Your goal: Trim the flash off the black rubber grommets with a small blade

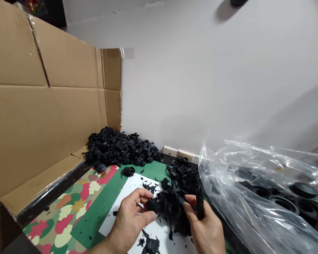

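My left hand (pixel 131 217) pinches a small ribbed black rubber part (pixel 153 206) between thumb and fingers, over a white sheet (pixel 122 204). To its right, my right hand (pixel 205 218) holds a dark stick-like tool (pixel 200 203) upright between its fingers, while its thumb and index finger touch the black scraps. Between and behind both hands lies a heap of torn black scraps (pixel 184 174). Loose black bits (pixel 151 245) are scattered on the sheet. One curled black piece (pixel 128 171) rests on the green surface (pixel 148 169) beyond the sheet.
A large pile of ribbed black parts (pixel 122 146) sits at the back left, beside a tall cardboard wall (pixel 69 70). A clear plastic bag (pixel 228 176) with black rings (pixel 304 190) lies at the right. Patterned paper (pixel 69 211) covers the left side. A white wall (pixel 214 88) stands behind.
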`<state>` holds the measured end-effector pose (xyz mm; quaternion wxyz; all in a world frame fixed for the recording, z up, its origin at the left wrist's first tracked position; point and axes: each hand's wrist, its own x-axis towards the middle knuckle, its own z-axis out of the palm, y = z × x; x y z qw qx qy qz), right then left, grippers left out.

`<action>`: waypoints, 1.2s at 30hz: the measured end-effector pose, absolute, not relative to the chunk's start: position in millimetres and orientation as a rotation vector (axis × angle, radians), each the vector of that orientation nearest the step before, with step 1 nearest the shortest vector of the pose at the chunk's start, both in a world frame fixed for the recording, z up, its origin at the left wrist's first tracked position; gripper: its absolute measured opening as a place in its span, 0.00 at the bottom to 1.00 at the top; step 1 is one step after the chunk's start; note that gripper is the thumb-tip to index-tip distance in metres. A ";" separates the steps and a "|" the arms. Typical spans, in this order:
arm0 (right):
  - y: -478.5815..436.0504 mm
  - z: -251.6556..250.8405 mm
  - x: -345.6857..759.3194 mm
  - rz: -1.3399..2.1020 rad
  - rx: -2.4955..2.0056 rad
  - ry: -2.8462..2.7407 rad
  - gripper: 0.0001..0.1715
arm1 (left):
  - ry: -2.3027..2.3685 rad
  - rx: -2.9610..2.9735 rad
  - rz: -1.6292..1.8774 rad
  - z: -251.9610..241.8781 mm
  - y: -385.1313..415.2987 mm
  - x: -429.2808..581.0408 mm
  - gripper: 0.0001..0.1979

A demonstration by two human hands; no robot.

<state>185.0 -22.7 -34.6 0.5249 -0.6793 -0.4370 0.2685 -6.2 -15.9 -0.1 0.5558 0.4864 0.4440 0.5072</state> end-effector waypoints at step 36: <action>-41.0 -24.9 143.4 0.690 -1.219 -0.933 0.17 | 0.804 0.791 1.084 2.9 -18.1 9.0 0.25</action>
